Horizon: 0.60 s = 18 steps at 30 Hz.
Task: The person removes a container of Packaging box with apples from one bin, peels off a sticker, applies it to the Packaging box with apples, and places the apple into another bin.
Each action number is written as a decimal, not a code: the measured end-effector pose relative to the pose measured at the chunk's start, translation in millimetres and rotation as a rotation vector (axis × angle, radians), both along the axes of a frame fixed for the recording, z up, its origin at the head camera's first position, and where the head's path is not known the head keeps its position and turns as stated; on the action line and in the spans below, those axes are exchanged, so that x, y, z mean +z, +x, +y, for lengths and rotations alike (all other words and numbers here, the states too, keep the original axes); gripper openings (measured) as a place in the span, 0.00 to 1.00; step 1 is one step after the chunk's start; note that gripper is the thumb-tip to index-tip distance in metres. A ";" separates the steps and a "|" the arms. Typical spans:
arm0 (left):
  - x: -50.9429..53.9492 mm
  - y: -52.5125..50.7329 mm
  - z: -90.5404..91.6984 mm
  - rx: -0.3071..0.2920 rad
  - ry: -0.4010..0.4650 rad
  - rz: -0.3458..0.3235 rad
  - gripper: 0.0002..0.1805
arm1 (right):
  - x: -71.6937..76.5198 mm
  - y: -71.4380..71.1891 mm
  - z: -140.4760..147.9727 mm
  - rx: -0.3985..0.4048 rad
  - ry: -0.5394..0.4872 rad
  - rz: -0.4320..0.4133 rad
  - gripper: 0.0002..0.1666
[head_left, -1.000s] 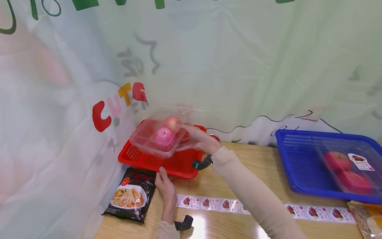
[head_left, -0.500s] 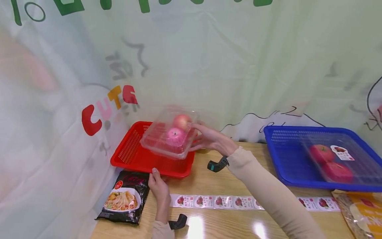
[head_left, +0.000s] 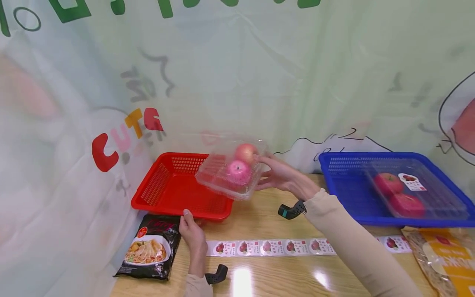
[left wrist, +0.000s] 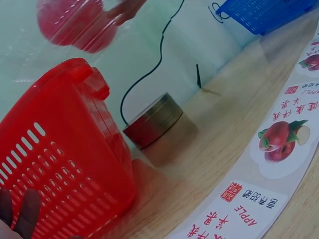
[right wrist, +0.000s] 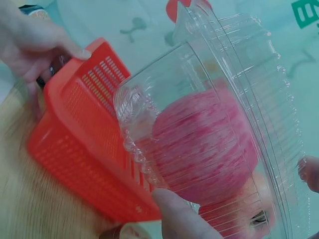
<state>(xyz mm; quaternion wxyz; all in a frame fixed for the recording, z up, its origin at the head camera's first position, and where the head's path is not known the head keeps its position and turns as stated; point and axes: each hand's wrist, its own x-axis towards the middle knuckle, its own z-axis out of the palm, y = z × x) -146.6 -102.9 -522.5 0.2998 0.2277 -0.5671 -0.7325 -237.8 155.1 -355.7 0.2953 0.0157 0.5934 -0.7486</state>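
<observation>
A clear plastic box (head_left: pixel 215 173) with two apples (head_left: pixel 238 172) inside is in the air, tilted, over the right side of the red basket (head_left: pixel 182 212). My right hand (head_left: pixel 283 177) grips the box by its right end. In the right wrist view the apples (right wrist: pixel 204 144) show through the clear wall, with the thumb on one side and a fingertip on the other. My left hand (head_left: pixel 193 233) holds the front rim of the red basket, thumb on top, fingers below. No items show inside that basket.
A blue basket (head_left: pixel 334 198) at the right holds another clear box with two apples and a label (head_left: pixel 412 182). A sticker strip (head_left: pixel 267 248) crosses the table. A black food packet (head_left: pixel 148 249) lies front left, an orange packet (head_left: pixel 445 255) front right. A round tin (left wrist: pixel 154 122) stands behind.
My right hand has carried the box of apples rightward relative to the red basket, from over its middle to its right side. My left hand stays on the basket rim. The head view has turned right.
</observation>
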 end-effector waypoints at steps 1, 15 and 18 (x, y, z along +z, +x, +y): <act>0.2 0.2 0.2 0.005 -0.002 -0.004 0.22 | -1.1 2.0 4.0 -0.008 0.000 -0.006 0.56; 2.6 4.9 0.9 -0.029 0.045 0.002 0.20 | -23.8 35.0 46.7 -0.108 -0.017 0.002 0.54; 3.0 5.7 1.4 -0.036 0.073 -0.006 0.20 | -33.0 46.1 51.1 -0.167 -0.048 -0.002 0.53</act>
